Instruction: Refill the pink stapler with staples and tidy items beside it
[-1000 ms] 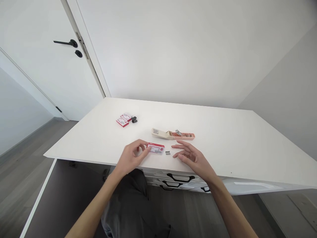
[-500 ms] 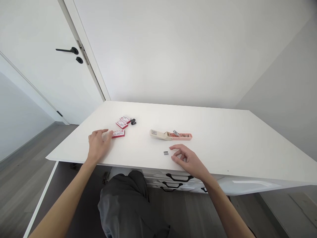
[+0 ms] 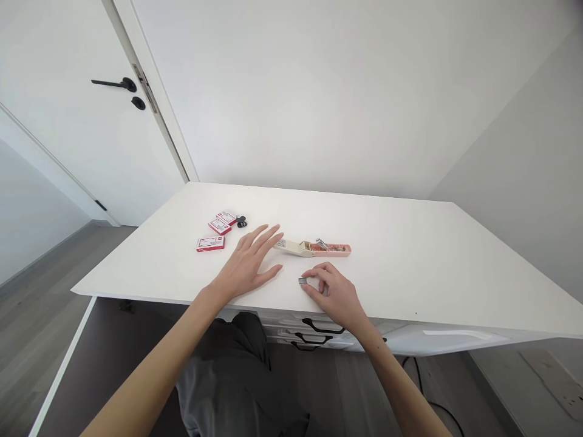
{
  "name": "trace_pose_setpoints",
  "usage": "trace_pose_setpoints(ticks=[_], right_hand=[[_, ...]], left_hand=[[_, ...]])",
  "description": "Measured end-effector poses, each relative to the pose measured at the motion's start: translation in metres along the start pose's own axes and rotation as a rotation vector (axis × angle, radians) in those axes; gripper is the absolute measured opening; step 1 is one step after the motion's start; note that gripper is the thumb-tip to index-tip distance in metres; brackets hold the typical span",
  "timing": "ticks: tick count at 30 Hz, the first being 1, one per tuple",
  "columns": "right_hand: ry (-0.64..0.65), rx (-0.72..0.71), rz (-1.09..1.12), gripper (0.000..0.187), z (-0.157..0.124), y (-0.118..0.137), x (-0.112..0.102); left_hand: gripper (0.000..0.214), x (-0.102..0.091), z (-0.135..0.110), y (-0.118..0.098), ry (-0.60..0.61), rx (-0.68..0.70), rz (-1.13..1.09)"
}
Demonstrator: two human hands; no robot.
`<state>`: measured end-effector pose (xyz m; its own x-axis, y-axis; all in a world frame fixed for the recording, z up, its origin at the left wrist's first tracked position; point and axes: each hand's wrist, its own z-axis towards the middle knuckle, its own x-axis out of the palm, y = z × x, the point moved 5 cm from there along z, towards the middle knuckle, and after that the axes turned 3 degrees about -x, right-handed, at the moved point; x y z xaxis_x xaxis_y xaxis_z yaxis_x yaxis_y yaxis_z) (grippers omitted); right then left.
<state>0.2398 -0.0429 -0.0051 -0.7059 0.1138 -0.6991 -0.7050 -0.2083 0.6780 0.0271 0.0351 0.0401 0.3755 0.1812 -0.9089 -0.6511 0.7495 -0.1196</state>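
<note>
My right hand [image 3: 328,291] has its thumb and forefinger closed on a small grey strip of staples [image 3: 302,281] at the table top. With fingers spread, my left hand [image 3: 252,261] holds nothing and is beside the cream lid [image 3: 294,247] of a long narrow case, partly covering the lid's left end. The case's pink tray [image 3: 334,250] lies open beyond my right hand. Small metal pieces lie in it, and a shiny metal part [image 3: 321,244] sticks up near its middle; their kind is too small to tell.
Several red-and-white small boxes [image 3: 211,243] lie at the left of the white table top [image 3: 410,261]. A black clip-like item [image 3: 241,221] touches or nearly touches them. The wall stands behind the table. Drawers with black handles [image 3: 323,326] are below its front edge.
My left hand has left the nearest red-and-white box and moved right, towards the cream lid. My right hand has moved slightly left and closed on the staples.
</note>
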Motion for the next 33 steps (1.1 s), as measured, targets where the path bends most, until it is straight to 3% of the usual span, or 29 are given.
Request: trace_pose_setpoints(ticks=[8, 21, 24, 28, 33], right_hand=[[-0.002, -0.048, 0.086, 0.02, -0.002, -0.002, -0.001], [-0.03, -0.057, 0.095, 0.023, -0.004, 0.001, 0.0], [-0.032, -0.01, 0.198, 0.025, -0.004, -0.002, -0.003], [-0.045, 0.173, 0.439, 0.036, -0.005, -0.01, -0.005], [-0.084, 0.245, 0.748, 0.045, 0.0, -0.015, -0.012]], left_hand=[[0.058, 0.021, 0.002, 0.008, 0.117, -0.017, -0.023], [0.06, 0.029, -0.002, 0.012, 0.2, -0.113, -0.054], [0.061, 0.03, -0.003, 0.013, 0.201, -0.118, -0.073], [0.06, 0.031, -0.004, 0.013, 0.188, -0.119, -0.093], [0.059, 0.031, -0.004, 0.012, 0.185, -0.121, -0.1]])
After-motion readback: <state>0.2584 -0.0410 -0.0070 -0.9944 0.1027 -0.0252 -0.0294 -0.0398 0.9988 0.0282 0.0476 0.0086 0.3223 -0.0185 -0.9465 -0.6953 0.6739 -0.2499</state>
